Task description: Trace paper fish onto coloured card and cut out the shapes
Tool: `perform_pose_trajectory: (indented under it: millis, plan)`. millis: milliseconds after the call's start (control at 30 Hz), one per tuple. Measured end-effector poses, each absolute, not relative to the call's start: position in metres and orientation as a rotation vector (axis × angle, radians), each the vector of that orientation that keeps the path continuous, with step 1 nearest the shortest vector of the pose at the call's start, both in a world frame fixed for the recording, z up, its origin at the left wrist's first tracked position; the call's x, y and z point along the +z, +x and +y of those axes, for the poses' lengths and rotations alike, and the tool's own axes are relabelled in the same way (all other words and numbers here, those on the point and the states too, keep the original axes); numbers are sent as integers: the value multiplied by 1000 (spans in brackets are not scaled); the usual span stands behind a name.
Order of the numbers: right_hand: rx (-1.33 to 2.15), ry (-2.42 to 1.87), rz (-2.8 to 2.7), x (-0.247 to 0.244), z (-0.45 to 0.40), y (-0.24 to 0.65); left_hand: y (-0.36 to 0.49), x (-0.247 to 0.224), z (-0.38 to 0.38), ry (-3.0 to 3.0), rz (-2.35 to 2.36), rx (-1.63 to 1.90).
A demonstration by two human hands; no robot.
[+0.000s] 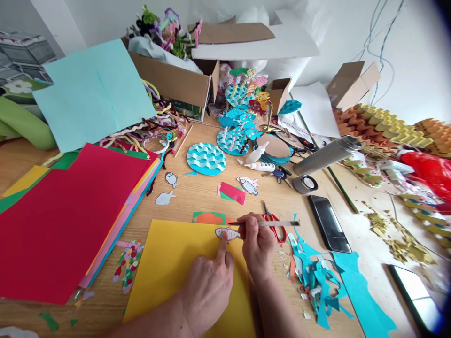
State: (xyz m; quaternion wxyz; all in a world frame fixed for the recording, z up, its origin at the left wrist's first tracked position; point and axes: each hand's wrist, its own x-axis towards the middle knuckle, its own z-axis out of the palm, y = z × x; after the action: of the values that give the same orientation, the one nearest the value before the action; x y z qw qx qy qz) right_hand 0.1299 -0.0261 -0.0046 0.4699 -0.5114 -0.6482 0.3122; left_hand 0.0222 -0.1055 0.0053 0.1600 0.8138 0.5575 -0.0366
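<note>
A yellow sheet of paper [169,267] lies in front of me. Near its top edge rests a small paper fish cutout [221,232] with drawn scales. My left hand [211,281] presses the fish flat with its outstretched index fingertip, the other fingers bent. In a pinch, my right hand [259,246] holds a slim dark pen [282,223], its tip pointing left beside the fish's tail. Just beyond my right hand lie red-handled scissors [278,227]. An orange and green paper piece [209,218] touches the sheet's far edge.
Coloured paper sheets [70,220] are stacked on the left. Blue paper scraps [320,281] and a phone [329,223] lie to the right. Farther back are a wavy blue paper disc [206,158], glue bottles [260,166], a grey flask [326,155] and a cardboard box [172,82].
</note>
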Motion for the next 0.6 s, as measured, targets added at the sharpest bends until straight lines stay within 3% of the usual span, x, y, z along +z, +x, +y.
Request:
perform_pose_trajectory:
  millis: [267,600]
  plan:
    - [691,-1151,-1302,5,-16,140,21,8,-103,2341,1592,-214]
    - [669,-1193,-1982,35,-21,173,21,15,-105,2316,1694,-132]
